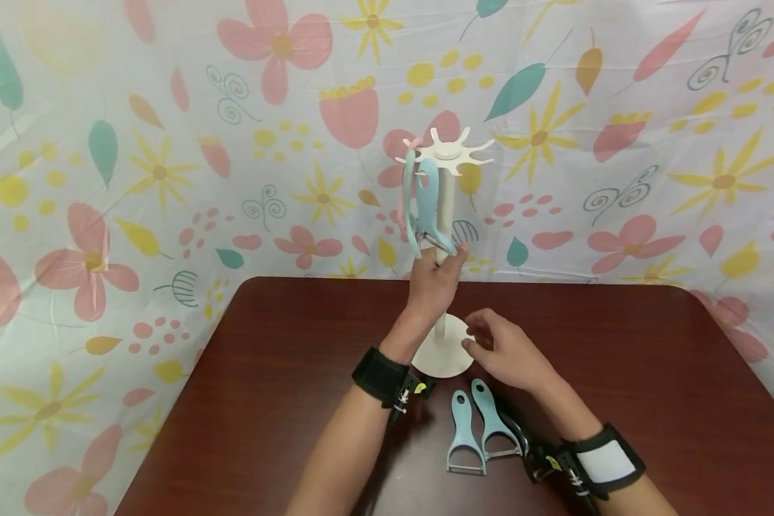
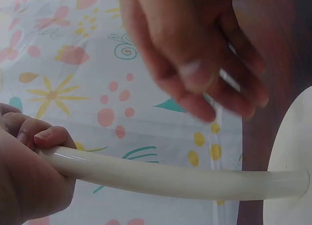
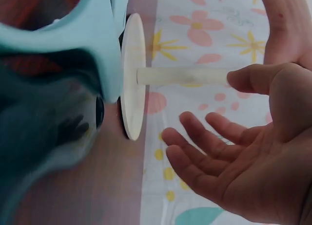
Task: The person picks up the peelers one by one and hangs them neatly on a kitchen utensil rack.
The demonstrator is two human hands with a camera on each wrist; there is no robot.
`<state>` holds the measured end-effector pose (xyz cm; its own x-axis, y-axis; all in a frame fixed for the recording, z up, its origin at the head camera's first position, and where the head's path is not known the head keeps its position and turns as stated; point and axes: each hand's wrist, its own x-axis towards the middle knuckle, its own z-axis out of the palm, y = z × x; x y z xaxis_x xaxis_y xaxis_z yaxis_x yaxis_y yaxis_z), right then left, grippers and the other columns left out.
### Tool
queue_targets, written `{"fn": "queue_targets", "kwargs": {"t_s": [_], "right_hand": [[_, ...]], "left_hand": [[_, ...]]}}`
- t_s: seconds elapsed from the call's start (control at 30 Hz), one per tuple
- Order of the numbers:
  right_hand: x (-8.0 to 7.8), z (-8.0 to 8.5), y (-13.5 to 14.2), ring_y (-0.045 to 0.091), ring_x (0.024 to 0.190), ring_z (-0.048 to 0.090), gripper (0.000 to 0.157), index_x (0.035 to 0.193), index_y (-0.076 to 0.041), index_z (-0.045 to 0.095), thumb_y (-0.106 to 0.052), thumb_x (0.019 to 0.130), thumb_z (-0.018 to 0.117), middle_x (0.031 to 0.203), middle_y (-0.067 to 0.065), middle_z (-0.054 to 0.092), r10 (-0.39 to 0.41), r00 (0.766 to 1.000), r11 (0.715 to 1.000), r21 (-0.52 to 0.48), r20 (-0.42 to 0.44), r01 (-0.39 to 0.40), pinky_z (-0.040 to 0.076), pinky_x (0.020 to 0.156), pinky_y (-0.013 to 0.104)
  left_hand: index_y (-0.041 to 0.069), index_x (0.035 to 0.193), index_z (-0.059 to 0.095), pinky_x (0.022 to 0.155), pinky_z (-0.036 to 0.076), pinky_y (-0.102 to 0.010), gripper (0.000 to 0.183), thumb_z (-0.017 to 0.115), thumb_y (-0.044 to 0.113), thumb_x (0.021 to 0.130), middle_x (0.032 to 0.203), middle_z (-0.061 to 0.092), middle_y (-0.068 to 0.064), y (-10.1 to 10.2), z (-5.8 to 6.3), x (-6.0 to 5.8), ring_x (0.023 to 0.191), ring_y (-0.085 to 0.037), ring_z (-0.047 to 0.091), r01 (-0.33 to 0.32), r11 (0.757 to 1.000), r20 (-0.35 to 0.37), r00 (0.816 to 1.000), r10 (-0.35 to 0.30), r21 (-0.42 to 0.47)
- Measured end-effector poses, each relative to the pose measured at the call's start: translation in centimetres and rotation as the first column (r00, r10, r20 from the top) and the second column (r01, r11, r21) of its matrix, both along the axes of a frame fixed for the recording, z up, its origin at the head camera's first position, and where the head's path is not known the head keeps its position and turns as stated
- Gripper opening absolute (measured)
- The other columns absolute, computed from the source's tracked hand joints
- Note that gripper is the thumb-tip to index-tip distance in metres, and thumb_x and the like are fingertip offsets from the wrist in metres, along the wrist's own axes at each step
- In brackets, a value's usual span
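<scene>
A cream rack [image 1: 448, 152] with hooked arms at its top stands on a round base [image 1: 438, 360]. My left hand [image 1: 433, 283] grips its pole [image 2: 146, 178], fingers wrapped round just below the hanging peelers. A light blue peeler [image 1: 428, 193] hangs from one arm of the rack; beside it hang another light blue one [image 1: 409, 197] and a pink piece [image 1: 400, 211], mostly hidden. To the right of the base, my right hand [image 1: 509, 351] is held with loosely bent, spread fingers and nothing in them, as the right wrist view also shows.
Two light blue peelers [image 1: 462, 430] lie side by side on the brown table [image 1: 284, 401], in front of the base and close to the right wrist's camera strap [image 1: 606, 462]. A flower-patterned cloth [image 1: 168, 179] hangs behind the table's far edge.
</scene>
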<state>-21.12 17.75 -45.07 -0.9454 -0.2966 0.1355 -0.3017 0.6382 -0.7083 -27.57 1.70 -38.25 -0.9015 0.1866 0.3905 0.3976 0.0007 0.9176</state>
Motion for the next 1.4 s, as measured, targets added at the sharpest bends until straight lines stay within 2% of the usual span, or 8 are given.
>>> {"fn": "queue_targets", "kwargs": {"t_s": [0.13, 0.27, 0.43, 0.63, 0.73, 0.9, 1.13, 1.4], "right_hand": [[1.2, 0.2, 0.7, 0.02, 0.089, 0.059, 0.036, 0.12, -0.001, 0.056, -0.023, 0.093, 0.064, 0.102, 0.007, 0.062, -0.032, 0.999, 0.997, 0.067, -0.017, 0.033, 0.051, 0.075, 0.04], [2.6, 0.2, 1.6, 0.014, 0.08, 0.056, 0.034, 0.117, -0.003, 0.058, -0.023, 0.091, 0.067, 0.093, 0.001, 0.06, -0.043, 0.999, 0.991, 0.131, 0.005, 0.041, 0.049, 0.068, 0.034], [4.2, -0.2, 2.5, 0.013, 0.068, 0.05, 0.03, 0.111, -0.005, 0.058, -0.024, 0.09, 0.068, 0.084, -0.001, 0.056, -0.054, 0.997, 0.981, 0.187, 0.05, 0.044, 0.044, 0.062, 0.033], [5.8, -0.7, 3.2, 0.011, 0.063, 0.048, 0.027, 0.105, -0.007, 0.057, -0.022, 0.087, 0.071, 0.078, -0.002, 0.053, -0.057, 0.995, 0.971, 0.235, 0.084, 0.036, 0.041, 0.06, 0.032], [6.5, -0.8, 3.5, 0.011, 0.062, 0.047, 0.028, 0.101, -0.009, 0.056, -0.023, 0.085, 0.074, 0.076, -0.001, 0.052, -0.074, 0.988, 0.966, 0.257, 0.132, 0.038, 0.04, 0.059, 0.031], [8.0, -1.2, 4.3, 0.013, 0.059, 0.047, 0.033, 0.097, -0.011, 0.055, -0.031, 0.082, 0.076, 0.072, -0.002, 0.052, -0.124, 0.965, 0.952, 0.302, 0.232, 0.049, 0.039, 0.055, 0.032], [8.7, -1.8, 5.1, 0.014, 0.055, 0.045, 0.031, 0.089, -0.013, 0.053, -0.031, 0.081, 0.077, 0.063, -0.001, 0.05, -0.167, 0.958, 0.939, 0.334, 0.232, 0.082, 0.037, 0.052, 0.031], [9.2, -1.7, 5.2, 0.013, 0.054, 0.046, 0.028, 0.087, -0.014, 0.053, -0.03, 0.08, 0.075, 0.062, -0.002, 0.051, -0.185, 0.957, 0.925, 0.37, 0.222, 0.093, 0.037, 0.051, 0.031]], "left_hand": [[0.007, 0.055, 0.035, 0.036, 0.018, -0.031, 0.065, 0.048, 0.052, 0.099, 0.047, 0.026, -0.006, -0.1, 0.1, 0.0, 0.04, -0.027, 0.02, -0.001, 1.0, 0.002, 1.0, 0.001, -0.003], [0.007, 0.055, 0.035, 0.035, 0.018, -0.031, 0.064, 0.048, 0.051, 0.099, 0.047, 0.026, -0.006, -0.2, 0.3, 0.0, 0.039, -0.027, 0.02, -0.005, 1.0, -0.013, 1.0, 0.005, 0.0], [0.006, 0.055, 0.033, 0.035, 0.018, -0.031, 0.064, 0.048, 0.05, 0.1, 0.048, 0.024, -0.006, -0.1, 0.2, -0.2, 0.039, -0.027, 0.018, -0.003, 1.0, -0.027, 1.0, 0.003, 0.003], [0.006, 0.055, 0.033, 0.036, 0.017, -0.03, 0.063, 0.048, 0.048, 0.1, 0.048, 0.024, -0.007, 0.0, 0.3, -0.2, 0.04, -0.026, 0.017, 0.004, 1.0, -0.037, 0.999, -0.004, 0.01], [0.006, 0.055, 0.033, 0.036, 0.016, -0.031, 0.064, 0.048, 0.049, 0.1, 0.048, 0.023, -0.007, 0.0, 0.2, -0.2, 0.04, -0.026, 0.017, 0.0, 1.0, -0.032, 0.999, 0.001, 0.007], [0.006, 0.056, 0.032, 0.037, 0.016, -0.031, 0.065, 0.047, 0.052, 0.099, 0.049, 0.024, -0.007, 0.1, -0.1, -0.1, 0.04, -0.026, 0.017, -0.003, 1.0, -0.027, 1.0, 0.003, -0.002], [0.006, 0.056, 0.032, 0.036, 0.017, -0.03, 0.066, 0.047, 0.054, 0.098, 0.048, 0.024, -0.007, 0.3, -0.3, -0.1, 0.039, -0.026, 0.018, -0.013, 1.0, -0.044, 0.999, 0.013, 0.008], [0.006, 0.056, 0.031, 0.036, 0.018, -0.03, 0.065, 0.047, 0.052, 0.099, 0.048, 0.023, -0.008, 0.2, -0.3, -0.1, 0.039, -0.026, 0.017, -0.011, 1.0, -0.046, 0.999, 0.012, 0.02]]}}
